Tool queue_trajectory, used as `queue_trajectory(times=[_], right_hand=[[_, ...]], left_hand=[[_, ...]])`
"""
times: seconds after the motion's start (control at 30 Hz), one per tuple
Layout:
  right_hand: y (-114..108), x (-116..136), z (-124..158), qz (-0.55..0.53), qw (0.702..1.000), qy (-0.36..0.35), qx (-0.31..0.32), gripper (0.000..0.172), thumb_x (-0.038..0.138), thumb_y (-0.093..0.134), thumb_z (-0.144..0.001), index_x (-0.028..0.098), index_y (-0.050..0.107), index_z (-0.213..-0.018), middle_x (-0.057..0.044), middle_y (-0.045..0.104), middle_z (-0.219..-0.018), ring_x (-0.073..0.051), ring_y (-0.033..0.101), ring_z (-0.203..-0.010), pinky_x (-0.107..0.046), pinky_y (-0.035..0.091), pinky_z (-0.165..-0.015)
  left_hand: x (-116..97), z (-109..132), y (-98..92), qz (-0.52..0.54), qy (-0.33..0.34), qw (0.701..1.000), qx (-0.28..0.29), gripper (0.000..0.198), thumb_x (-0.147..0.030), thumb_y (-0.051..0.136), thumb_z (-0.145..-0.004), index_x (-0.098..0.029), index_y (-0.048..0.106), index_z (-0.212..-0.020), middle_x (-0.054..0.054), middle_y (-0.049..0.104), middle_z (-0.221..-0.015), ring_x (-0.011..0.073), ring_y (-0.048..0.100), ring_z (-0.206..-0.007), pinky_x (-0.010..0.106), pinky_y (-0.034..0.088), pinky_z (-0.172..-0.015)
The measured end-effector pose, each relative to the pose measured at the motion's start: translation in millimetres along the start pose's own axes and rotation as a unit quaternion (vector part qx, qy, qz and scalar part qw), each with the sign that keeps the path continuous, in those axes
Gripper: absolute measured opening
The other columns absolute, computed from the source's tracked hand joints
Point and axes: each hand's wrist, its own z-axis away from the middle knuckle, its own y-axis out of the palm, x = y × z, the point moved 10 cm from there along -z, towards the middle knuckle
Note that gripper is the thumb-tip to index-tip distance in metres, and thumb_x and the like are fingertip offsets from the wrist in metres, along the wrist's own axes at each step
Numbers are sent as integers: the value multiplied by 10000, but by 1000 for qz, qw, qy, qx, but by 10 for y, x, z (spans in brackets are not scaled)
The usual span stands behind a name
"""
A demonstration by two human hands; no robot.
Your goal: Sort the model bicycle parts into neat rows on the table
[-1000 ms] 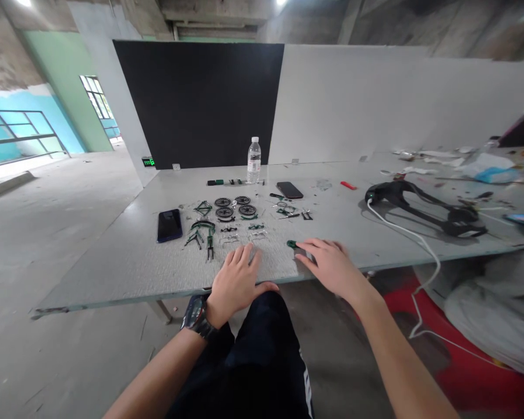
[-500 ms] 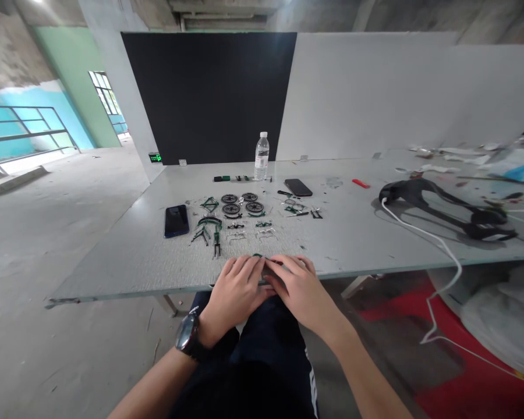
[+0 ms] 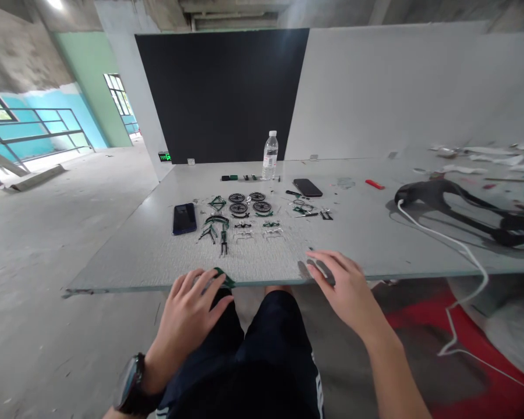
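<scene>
At the table's front edge, my left hand [image 3: 195, 307] rests with its fingers spread and the thumb apart. A small green part [image 3: 225, 278] lies at its fingertips, partly covered by them. To the right, my right hand [image 3: 343, 285] hovers low over the tabletop with its thumb and fingers apart, nothing visible in it. Just beyond its fingertips is a tiny dark piece [image 3: 311, 249]. Farther back lie model bicycle parts: black spoked wheels [image 3: 262, 206], a green frame piece [image 3: 217, 202], a black-and-green fork [image 3: 224, 240] and curved fenders [image 3: 217, 219].
A phone [image 3: 184, 219] lies left of the parts, another phone [image 3: 308, 187] behind them. A water bottle [image 3: 269, 157] stands near the partition. On the right are a red object [image 3: 374, 184] and a black headband device [image 3: 445, 203], whose white cable [image 3: 436, 233] hangs over the edge.
My hands have separated: the left has moved left and toward me, the right has moved right. The green part, formerly between them, is now at my left fingertips. The view has shifted slightly.
</scene>
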Motion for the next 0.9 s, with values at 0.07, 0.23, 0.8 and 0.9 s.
queue_trajectory(times=[0.07,0.23,0.8,0.9], right_hand=[[20,-63,39,-7,1000,5,-5,336,458,429,-1026,320,685,-1194,-107,703,-1177,-322,647,-1117,-523,471,-990],[65,-100,93,-11,1000,2,-26,297,431,434,-1028,325,695,-1123,-84,706,-1143,-313,641,-1115,-513,457,-990],[77,-104,107,-24,999,12,-33,274,407,445,-1033,300,681,-1123,-87,706,-1130,-290,644,-1080,-483,449,-975],[75,-99,102,-25,999,12,-32,273,409,446,-1036,298,680,-1122,-89,705,-1133,-292,644,-1079,-490,451,-970]], left_hand=[[192,32,-57,-9,-24,1000,-3,400,-521,538,-1001,-224,703,-1213,89,716,-1273,319,623,-1193,508,528,-971],[570,-107,20,-1,-46,998,48,497,-593,491,-997,-223,682,-1267,97,707,-1314,339,587,-1300,536,509,-1038],[957,-450,308,93,-84,990,68,406,-481,489,-1012,-208,703,-1224,84,705,-1318,279,606,-1273,483,502,-1083],[991,-448,362,112,-87,987,70,420,-477,480,-1018,-204,690,-1258,88,691,-1344,286,591,-1290,500,487,-1100]])
